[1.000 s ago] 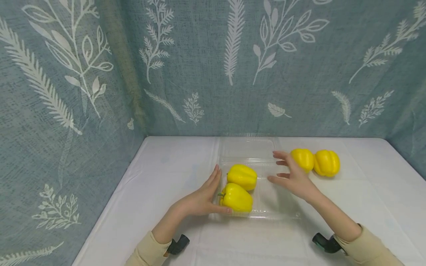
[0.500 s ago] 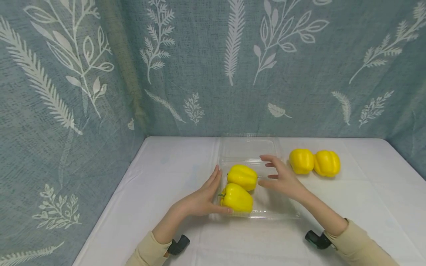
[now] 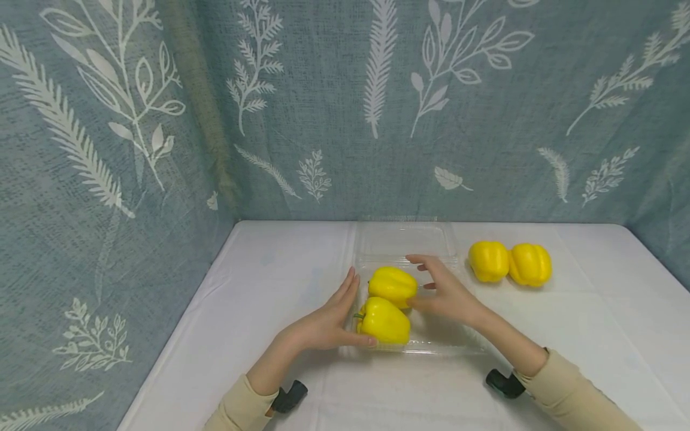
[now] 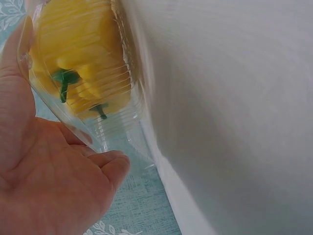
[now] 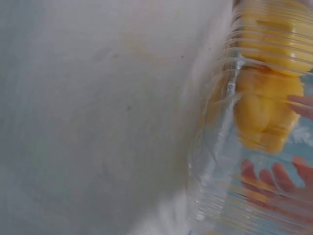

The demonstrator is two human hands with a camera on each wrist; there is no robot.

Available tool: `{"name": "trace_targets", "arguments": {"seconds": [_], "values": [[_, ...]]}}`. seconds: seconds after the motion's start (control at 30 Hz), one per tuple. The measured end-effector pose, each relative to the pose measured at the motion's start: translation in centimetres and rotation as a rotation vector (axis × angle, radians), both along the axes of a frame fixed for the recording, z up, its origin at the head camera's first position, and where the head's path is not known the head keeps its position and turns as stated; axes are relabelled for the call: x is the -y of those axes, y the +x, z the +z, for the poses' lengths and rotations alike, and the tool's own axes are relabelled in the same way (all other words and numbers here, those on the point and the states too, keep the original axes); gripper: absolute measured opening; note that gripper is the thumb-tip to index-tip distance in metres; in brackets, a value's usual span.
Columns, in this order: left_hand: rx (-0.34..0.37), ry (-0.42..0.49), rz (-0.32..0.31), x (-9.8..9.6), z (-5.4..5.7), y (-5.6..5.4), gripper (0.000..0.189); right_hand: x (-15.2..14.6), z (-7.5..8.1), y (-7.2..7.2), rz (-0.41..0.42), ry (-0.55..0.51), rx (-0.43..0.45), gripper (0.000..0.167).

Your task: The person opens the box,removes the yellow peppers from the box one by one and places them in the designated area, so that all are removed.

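A clear plastic clamshell container (image 3: 444, 344) lies with its lid laid back, and two yellow bell peppers sit in its left half. The front pepper (image 3: 384, 321) points its green stem left; the rear pepper (image 3: 392, 286) lies against it. Along the container's left side rests my left hand (image 3: 326, 320), fingers straight, thumb at the front rim. The left wrist view shows this hand (image 4: 54, 166) against the clear wall. My right hand (image 3: 447, 293) is over the container's right half, fingers spread and slightly bent, thumb tip close to the rear pepper; whether it touches is unclear.
Two more yellow bell peppers, one on the left (image 3: 489, 261) and one on the right (image 3: 530, 264), stand side by side on the white tablecloth (image 3: 587, 323). The clear lid (image 3: 401, 239) reaches the table's back edge, near the patterned curtain (image 3: 334, 108).
My right hand has moved left, from beside the two outer peppers to over the container near the rear pepper. The left hand and all the peppers have stayed in place.
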State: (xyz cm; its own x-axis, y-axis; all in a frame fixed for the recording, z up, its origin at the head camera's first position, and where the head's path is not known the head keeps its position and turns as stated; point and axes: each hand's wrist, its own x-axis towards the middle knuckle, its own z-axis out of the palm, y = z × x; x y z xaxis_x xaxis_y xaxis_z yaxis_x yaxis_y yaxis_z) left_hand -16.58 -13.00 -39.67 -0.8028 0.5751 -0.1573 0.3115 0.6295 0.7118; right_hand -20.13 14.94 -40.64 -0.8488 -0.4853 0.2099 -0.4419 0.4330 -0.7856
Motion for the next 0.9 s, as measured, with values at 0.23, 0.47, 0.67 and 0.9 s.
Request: {"name": "trace_targets", "arguments": {"seconds": [0.23, 0.47, 0.67, 0.9], "values": [[0.002, 0.009, -0.007, 0.1, 0.0, 0.0, 0.121, 0.3, -0.3, -0.1, 0.061, 0.054, -0.071, 0.083], [-0.001, 0.013, -0.012, 0.1, -0.2, -0.1, 0.121, 0.9, -0.5, -0.1, 0.114, 0.115, -0.111, 0.082], [0.001, 0.013, -0.012, 0.1, -0.3, -0.2, 0.12, 1.4, -0.4, -0.1, 0.127, 0.157, -0.127, 0.081], [-0.004, 0.008, -0.017, 0.2, -0.2, -0.2, 0.121, 1.7, -0.7, -0.2, 0.15, 0.165, -0.137, 0.083]]}}
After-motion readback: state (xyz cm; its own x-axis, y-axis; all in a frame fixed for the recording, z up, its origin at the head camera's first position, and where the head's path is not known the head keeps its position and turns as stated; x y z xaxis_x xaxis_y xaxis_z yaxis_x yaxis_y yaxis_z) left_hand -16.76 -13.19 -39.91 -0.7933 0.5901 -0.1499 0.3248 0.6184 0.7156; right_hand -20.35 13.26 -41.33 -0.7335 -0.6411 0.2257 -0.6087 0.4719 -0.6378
